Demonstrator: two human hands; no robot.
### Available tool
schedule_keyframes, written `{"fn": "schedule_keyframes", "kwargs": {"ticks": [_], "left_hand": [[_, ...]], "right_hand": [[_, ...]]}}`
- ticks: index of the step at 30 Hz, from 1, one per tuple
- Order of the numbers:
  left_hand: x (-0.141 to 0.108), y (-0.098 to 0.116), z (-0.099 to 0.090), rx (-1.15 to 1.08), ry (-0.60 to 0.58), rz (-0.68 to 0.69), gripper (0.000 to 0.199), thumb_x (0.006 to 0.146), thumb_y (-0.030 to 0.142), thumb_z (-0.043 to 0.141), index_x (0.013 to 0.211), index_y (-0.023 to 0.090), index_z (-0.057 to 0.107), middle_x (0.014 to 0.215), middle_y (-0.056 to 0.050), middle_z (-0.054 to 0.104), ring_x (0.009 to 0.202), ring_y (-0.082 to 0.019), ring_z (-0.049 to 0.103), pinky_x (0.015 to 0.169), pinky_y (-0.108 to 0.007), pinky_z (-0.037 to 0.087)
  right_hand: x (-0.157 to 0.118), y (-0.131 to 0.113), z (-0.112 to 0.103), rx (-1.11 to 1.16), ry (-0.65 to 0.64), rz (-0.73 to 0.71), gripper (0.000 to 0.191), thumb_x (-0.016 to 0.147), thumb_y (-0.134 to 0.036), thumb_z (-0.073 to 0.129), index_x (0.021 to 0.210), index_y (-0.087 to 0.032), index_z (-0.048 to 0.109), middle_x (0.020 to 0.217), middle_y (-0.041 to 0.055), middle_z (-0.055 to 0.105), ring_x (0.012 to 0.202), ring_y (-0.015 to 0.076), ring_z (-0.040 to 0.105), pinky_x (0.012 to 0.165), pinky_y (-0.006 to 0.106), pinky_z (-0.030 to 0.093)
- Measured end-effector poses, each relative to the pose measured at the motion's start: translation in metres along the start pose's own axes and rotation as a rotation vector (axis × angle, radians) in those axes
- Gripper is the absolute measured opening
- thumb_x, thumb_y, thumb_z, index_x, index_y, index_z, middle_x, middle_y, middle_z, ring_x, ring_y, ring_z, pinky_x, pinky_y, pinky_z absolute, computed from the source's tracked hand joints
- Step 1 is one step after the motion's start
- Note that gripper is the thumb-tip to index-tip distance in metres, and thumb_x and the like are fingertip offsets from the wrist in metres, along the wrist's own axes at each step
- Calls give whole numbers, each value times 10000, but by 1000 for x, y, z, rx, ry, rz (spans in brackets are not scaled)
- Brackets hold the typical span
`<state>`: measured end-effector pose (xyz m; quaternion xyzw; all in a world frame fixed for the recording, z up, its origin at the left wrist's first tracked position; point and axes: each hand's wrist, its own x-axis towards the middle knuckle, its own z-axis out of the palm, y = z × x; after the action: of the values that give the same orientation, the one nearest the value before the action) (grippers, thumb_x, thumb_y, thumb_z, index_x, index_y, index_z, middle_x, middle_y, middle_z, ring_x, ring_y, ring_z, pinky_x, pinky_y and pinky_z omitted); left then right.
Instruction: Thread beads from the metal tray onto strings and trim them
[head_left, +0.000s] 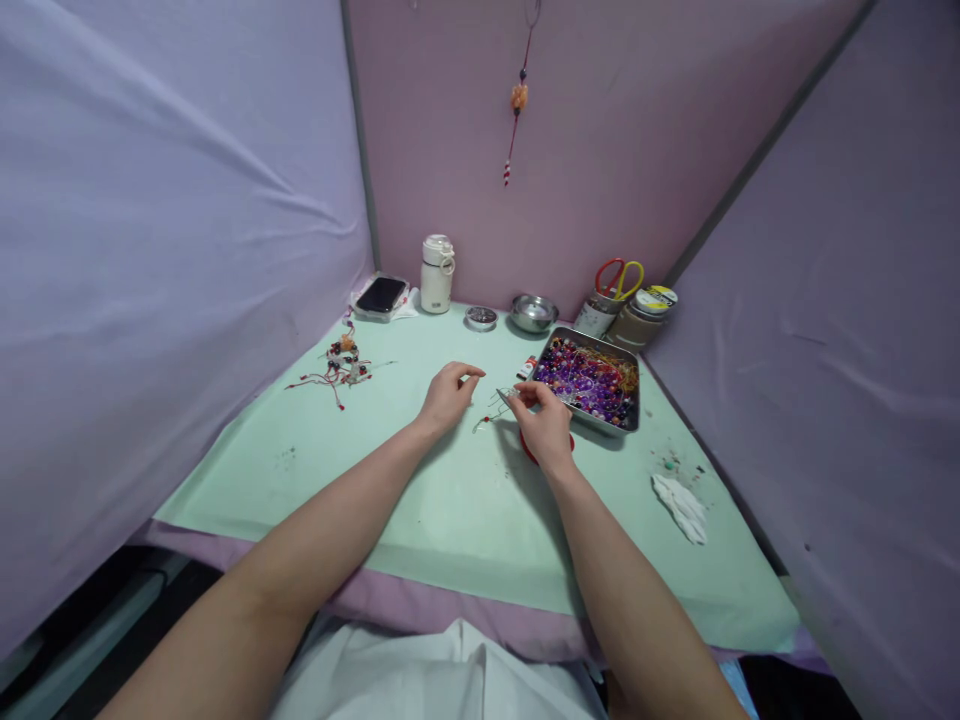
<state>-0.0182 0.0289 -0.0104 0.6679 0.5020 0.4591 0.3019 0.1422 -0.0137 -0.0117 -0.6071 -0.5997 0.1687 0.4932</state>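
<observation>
Head view: bead work

Pale green table (450, 510) before you. Metal tray (600, 424) of mixed beads, just past your right hand (546, 425). Your left hand (448, 393): thumb and finger nearly together, can't tell if gripping anything. Red round item (529, 448), partly under your right hand. Red-beaded cord (486, 419) between both hands. Slim pointed tool (503, 397), pinched in your right.

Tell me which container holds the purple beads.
The rectangular metal tray beside the right hand: it alone shows purple beads and has corners, while the bowl and small dish behind are round.
</observation>
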Motion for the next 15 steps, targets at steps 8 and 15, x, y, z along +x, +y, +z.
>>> {"fn": "schedule_keyframes", "kwargs": {"ticks": [8, 15], "left_hand": [[-9, 4, 7, -239, -326, 15, 393, 782, 257, 583, 1163, 162, 580, 1014, -82, 661, 560, -84, 550, 559, -250, 451], [-6, -1, 7, -145, -374, -35, 180, 769, 250, 550, 841, 134, 667, 659, -21, 616, 584, -112, 539, 585, -254, 405]], "right_hand": [[-2, 0, 1, 0, -51, -57, 178, 761, -317, 607, 892, -204, 651, 784, 14, 678, 728, 174, 608, 797, 332, 405], [-2, 4, 3, -48, -142, -141, 154, 783, -291, 585, 899, -217, 654, 817, 22, 678, 781, 184, 592, 799, 332, 392]]}}
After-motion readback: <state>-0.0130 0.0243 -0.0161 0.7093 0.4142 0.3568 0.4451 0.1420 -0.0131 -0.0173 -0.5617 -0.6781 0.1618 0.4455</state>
